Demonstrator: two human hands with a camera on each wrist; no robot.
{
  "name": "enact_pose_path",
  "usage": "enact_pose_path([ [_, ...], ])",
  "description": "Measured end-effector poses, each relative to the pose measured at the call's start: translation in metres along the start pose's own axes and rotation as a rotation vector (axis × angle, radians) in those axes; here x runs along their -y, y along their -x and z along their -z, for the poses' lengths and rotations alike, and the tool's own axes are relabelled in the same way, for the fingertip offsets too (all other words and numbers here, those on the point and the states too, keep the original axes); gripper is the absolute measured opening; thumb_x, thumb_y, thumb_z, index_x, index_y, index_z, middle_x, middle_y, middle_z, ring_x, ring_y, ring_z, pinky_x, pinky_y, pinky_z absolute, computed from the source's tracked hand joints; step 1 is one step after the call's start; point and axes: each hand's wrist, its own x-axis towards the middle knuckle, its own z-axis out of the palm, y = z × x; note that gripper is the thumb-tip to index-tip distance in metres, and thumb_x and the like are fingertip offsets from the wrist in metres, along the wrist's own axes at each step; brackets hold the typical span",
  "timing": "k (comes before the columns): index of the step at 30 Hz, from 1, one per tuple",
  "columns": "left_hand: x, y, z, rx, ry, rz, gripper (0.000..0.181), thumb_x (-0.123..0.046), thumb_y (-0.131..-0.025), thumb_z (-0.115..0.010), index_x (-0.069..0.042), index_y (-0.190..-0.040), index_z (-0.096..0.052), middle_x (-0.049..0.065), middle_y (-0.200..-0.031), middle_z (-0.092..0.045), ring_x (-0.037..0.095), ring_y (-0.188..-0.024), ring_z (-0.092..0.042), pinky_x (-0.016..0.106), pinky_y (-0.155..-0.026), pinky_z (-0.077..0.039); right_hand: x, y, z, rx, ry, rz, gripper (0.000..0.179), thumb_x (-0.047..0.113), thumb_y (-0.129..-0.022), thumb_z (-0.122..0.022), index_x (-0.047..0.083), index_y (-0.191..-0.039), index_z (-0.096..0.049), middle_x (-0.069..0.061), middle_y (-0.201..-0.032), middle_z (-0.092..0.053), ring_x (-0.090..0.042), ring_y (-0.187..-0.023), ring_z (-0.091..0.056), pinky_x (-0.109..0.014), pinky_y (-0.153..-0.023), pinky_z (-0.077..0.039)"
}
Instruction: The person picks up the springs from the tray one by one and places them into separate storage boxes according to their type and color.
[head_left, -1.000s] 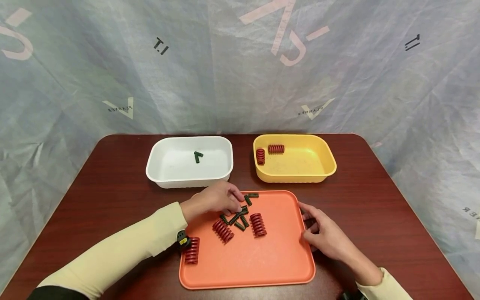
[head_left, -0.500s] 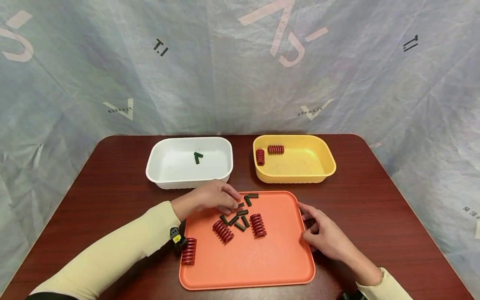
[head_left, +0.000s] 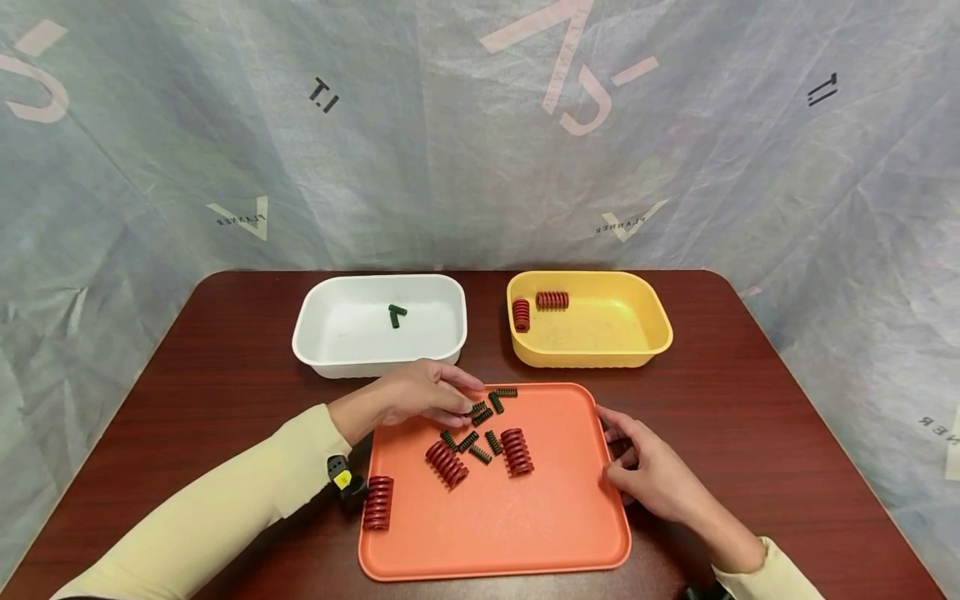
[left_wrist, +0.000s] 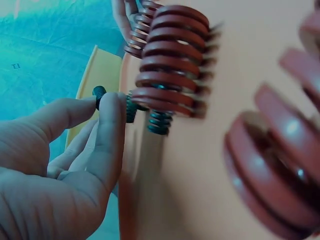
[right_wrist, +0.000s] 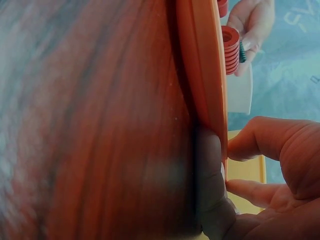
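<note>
My left hand (head_left: pixel 408 396) is over the far left part of the orange tray (head_left: pixel 547 517), pinching a small dark green spring (left_wrist: pixel 99 92) between thumb and finger. Several more small green springs (head_left: pixel 480 454) lie scattered on the tray near those fingertips. Two thick red springs (head_left: pixel 517 452) lie nearer the tray's middle, and a third red spring (head_left: pixel 378 502) is at its left edge beside the wrist camera. My right hand (head_left: pixel 656 471) grips the tray's right rim, the thumb at the edge and a finger against its outer side in the right wrist view.
Behind the tray, a white bin (head_left: pixel 337 362) holds two green springs (head_left: pixel 395 315). To its right, a yellow bin (head_left: pixel 592 358) contains two red springs (head_left: pixel 552 300). All stand on a dark red-brown table (head_left: pixel 735 375) backed by a grey sheet (head_left: pixel 450 167).
My left hand has drawn back slightly to the left with a green spring pinched. A green spring near its fingertips has shifted on the tray. The right hand stays at the tray rim.
</note>
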Motion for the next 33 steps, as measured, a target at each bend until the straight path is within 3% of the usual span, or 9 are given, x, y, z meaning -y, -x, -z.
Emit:
enact_pose_path([
  [6,-0.008,0.008,0.002,0.042,0.023,-0.005,0.045,0.006,-0.097,-0.064,0.009,-0.141,-0.056,0.027,-0.115,-0.070,0.026,-0.094,-0.075,0.037,-0.084,-0.063,0.000,0.000,0.000,-0.007,0.006,0.000,0.083,-0.012,-0.083,-0.064,0.002,-0.159,-0.031,-0.026,-0.124,-0.053,-0.028,-0.079,-0.063,-0.039,-0.049,-0.061],
  [14,-0.019,0.019,0.011,0.061,0.061,-0.063,0.045,0.005,-0.098,-0.064,0.010,-0.142,-0.055,0.032,-0.118,-0.068,0.032,-0.106,-0.072,0.043,-0.093,-0.059,0.000,0.000,0.000,-0.007,0.002,0.002,0.084,-0.012,-0.083,-0.064,0.002,-0.159,-0.031,-0.025,-0.124,-0.053,-0.028,-0.078,-0.063,-0.039,-0.049,-0.061],
  [27,-0.039,0.030,0.039,-0.001,0.118,-0.128,0.045,0.007,-0.101,-0.059,0.011,-0.145,-0.050,0.025,-0.120,-0.069,0.024,-0.103,-0.073,0.039,-0.096,-0.058,0.001,0.000,0.000,-0.011,0.018,-0.008,0.082,-0.012,-0.084,-0.063,0.003,-0.159,-0.033,-0.024,-0.122,-0.053,-0.026,-0.078,-0.064,-0.039,-0.049,-0.061],
  [33,-0.043,0.031,0.057,-0.053,0.171,-0.107,0.047,0.004,-0.103,-0.057,0.012,-0.148,-0.044,0.017,-0.116,-0.071,0.021,-0.100,-0.073,0.038,-0.098,-0.057,0.000,0.000,-0.001,-0.012,0.017,0.016,0.082,-0.012,-0.084,-0.063,0.001,-0.159,-0.031,-0.024,-0.123,-0.053,-0.026,-0.079,-0.063,-0.038,-0.048,-0.061],
])
